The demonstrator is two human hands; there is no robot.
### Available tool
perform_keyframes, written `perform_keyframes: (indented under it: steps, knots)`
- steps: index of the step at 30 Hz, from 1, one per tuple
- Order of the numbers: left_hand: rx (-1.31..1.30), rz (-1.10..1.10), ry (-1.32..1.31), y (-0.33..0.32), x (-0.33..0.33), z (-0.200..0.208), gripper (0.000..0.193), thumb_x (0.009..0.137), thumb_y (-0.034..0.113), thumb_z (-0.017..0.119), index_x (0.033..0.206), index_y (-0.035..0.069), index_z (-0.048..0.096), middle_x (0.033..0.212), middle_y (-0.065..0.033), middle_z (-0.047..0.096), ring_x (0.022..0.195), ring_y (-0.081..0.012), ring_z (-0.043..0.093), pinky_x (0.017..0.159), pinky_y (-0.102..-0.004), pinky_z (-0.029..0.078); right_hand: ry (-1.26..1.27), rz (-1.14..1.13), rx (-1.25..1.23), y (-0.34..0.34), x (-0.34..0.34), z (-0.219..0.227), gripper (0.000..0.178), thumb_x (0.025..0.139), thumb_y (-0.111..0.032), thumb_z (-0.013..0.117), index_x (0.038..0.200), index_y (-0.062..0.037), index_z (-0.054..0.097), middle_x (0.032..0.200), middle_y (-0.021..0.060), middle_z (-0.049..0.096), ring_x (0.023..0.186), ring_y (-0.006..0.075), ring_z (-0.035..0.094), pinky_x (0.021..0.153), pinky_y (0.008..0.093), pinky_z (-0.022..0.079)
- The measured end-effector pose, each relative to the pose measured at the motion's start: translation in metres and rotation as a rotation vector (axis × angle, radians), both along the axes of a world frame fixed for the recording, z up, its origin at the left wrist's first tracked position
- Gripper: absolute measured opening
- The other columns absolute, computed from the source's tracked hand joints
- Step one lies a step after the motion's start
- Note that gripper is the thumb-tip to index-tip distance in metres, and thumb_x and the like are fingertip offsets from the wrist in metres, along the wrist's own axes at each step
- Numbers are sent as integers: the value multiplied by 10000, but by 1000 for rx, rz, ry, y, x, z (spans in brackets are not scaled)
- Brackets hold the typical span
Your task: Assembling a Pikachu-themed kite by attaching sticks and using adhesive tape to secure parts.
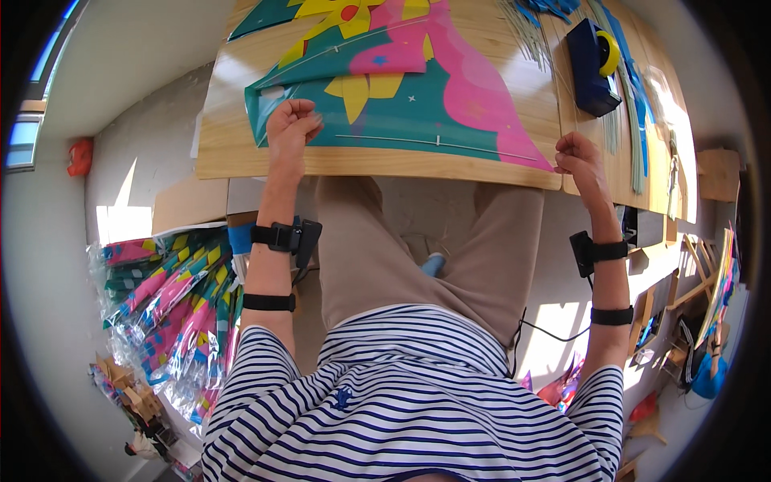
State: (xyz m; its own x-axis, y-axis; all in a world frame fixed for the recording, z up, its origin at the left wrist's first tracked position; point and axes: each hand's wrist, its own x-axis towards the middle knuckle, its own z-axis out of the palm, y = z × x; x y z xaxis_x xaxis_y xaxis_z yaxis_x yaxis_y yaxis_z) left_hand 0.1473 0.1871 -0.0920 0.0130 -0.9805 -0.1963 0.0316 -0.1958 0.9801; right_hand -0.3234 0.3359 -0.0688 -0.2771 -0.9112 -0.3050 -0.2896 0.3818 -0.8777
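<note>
A kite sail (pixel 482 120) in teal, pink and yellow lies on the wooden table in front of me, its upper part folded over. One thin white rod (pixel 438 140) runs along its near edge, and another white rod (pixel 337 50) slants across the folded part. Over the sail's near left corner, my left hand (pixel 295 132) is closed with thumb against curled fingers; whatever it pinches is hidden. At the pointed right tip of the sail, my right hand (pixel 580 161) is closed, its fingertips pinching the very end.
At the right of the wooden table (pixel 229 153) stands a dark blue tape dispenser (pixel 593 68) with a yellow roll. Bundles of thin rods (pixel 526 36) and blue strips lie around it. Plastic-wrapped colourful kites (pixel 173 305) are piled below left, beside a cardboard box (pixel 189 205).
</note>
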Motion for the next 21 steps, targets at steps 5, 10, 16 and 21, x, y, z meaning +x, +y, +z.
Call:
perform_keyframes:
  steps: [5, 10, 16, 21]
  knots:
    - [13, -56, 3, -3, -7, -3, 221, 861, -44, 624, 1061, 50, 608, 940, -19, 597, 831, -108, 606, 742, -279, 579, -9, 12, -27, 2, -7, 5, 78, 885, -2, 582, 958, -25, 598, 835, 8, 580, 770, 82, 573, 733, 247, 528]
    - [4, -74, -40, -2, -8, -7, 226, 860, -51, 623, 1061, 49, 611, 936, -22, 601, 826, -105, 606, 737, -272, 578, -1, 11, -27, 4, -7, 4, 69, 887, -5, 581, 951, -26, 595, 824, 6, 581, 764, 74, 569, 732, 247, 530]
    - [38, -76, -58, -2, -5, -10, 251, 865, -52, 624, 1098, 38, 605, 937, -19, 589, 830, -119, 619, 765, -308, 611, 13, -1, -22, 5, -5, 4, 67, 885, -3, 581, 946, -28, 593, 816, 3, 579, 749, 73, 566, 726, 247, 529]
    - [53, -93, -55, -1, -7, -11, 251, 864, -50, 625, 1099, 36, 605, 934, -22, 591, 830, -124, 621, 768, -310, 611, 5, -1, -26, 6, -9, 2, 66, 879, -3, 586, 939, -30, 591, 809, 2, 580, 739, 74, 568, 712, 239, 516]
